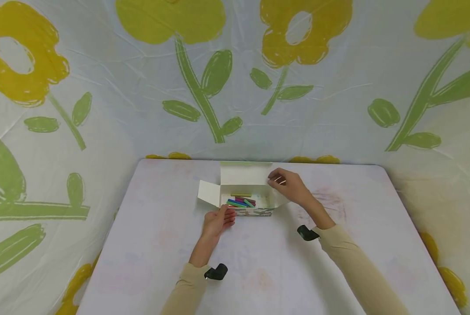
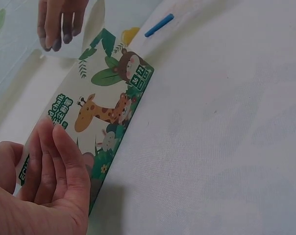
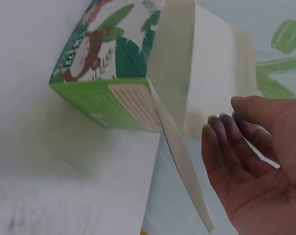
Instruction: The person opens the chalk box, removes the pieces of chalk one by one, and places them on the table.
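An open cardboard chalk box point(image 2: 116, 105) with printed animals on its front stands toward the table's far side. Inside it lie several coloured chalk sticks point(image 1: 240, 202), mostly in the left half. My left hand point(image 1: 215, 223) grips the front wall near the left corner, thumb at the rim and fingers against the printed face. Over the box's right end hovers my right hand point(image 1: 292, 187), its fingers loosely bent with nothing visible between them. The raised lid point(image 1: 245, 173) stands behind that hand, and an end flap point(image 3: 180, 161) sticks out below it.
A blue chalk stick point(image 2: 159, 25) lies on the table beyond the box's right end in the left wrist view. The left end flap point(image 1: 209, 193) spreads outward. Reddish smudges mark the white table point(image 1: 258, 267) at right. Flower-printed cloth point(image 1: 140, 87) surrounds the table.
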Demonstrator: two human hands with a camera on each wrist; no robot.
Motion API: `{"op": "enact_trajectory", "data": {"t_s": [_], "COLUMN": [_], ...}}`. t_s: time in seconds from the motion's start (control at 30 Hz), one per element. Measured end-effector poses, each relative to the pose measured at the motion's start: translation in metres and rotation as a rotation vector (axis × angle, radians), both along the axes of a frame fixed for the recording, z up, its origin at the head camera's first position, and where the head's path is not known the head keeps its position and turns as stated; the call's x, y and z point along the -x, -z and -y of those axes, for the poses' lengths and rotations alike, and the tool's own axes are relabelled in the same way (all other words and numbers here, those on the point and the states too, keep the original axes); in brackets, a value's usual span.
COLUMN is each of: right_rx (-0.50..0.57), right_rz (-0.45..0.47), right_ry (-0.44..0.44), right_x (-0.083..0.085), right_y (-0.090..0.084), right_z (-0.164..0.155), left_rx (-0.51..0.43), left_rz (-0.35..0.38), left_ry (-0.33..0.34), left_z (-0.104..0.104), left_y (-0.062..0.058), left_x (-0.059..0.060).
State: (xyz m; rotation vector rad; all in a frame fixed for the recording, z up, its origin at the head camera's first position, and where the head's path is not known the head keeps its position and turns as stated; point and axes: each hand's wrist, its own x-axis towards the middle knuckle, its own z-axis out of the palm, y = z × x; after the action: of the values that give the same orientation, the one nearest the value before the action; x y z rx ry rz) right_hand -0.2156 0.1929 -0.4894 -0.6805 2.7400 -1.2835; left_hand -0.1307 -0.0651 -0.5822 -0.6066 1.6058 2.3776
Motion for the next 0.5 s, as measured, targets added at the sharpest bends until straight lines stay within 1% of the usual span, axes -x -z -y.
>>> {"op": "enact_trajectory", "data": {"t_s": [0.13,0.27,0.37,0.5], "right_rx": [0.009,-0.007,-0.012,-0.023], "right_rz": [0.018,0.032,0.036,0.04], "right_ry": [-0.043,-0.08,-0.127,-0.191], "right_x": [-0.001,-0.001,0.0,0.001], "right_y": [0.008,0.017,0.024,0.031], "right_z": [0.011,0.021,0.029,0.038], "left_rx": [0.0,0.007,0.008,0.005], "left_rz": [-0.008,-0.017,-0.03,-0.027], "left_ry": [0.007,0.01,0.009,0.003], "left_z": [-0.001,-0.001,-0.001,-0.001], "left_y": [0.002,0.003,0.003,0.003], "left_x": [0.001,0.001,0.0,0.001]}}
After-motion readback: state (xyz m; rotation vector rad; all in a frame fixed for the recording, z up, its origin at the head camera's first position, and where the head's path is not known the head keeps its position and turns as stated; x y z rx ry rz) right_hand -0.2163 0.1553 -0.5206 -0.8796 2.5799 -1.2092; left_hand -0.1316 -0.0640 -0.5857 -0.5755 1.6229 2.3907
